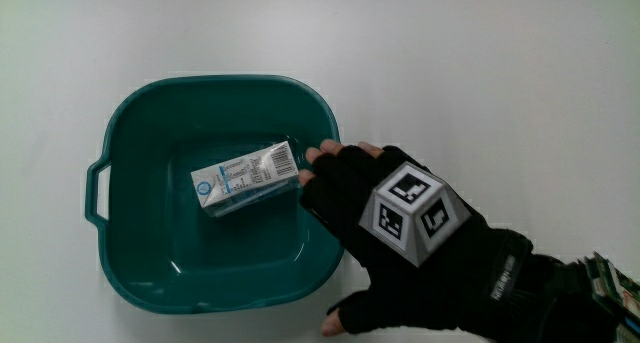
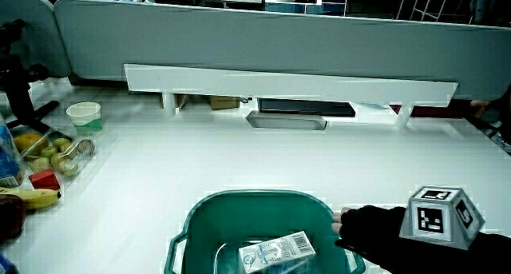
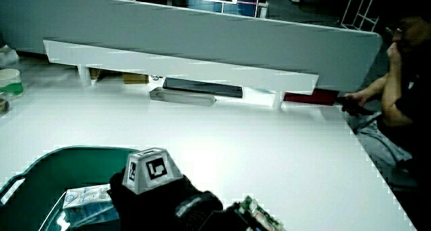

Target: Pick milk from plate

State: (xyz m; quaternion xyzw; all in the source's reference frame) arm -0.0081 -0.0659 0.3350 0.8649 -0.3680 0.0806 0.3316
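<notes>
Milk point(image 1: 245, 178) lies flat on its side on the floor of a green tub point(image 1: 200, 83), near the middle of the main view. It is a tub with a handle, not a plate.

Your hand point(image 1: 400, 223) is over the tub's rim, on the side where the milk's short end is. The fingers point(image 1: 325, 153) are stretched out flat and the thumb sticks out wide. The hand holds nothing. The fingertips are just beside the milk's end with the bar code. You cannot tell if they touch it.

The milk's long way points almost straight at your hand, a bit slanted. So the end is what you meet first, and I think you need to reach a little more over the box to pinch its two long sides.

In both side views the milk point(image 2: 278, 252) point(image 3: 84, 201) sits low inside the tub, so the tub wall could bump your wrist.

Nothing else is in the tub. A banana point(image 2: 32, 198) and a cup point(image 2: 84, 114) sit on the tabletop point(image 1: 500, 63), well apart from the tub.
</notes>
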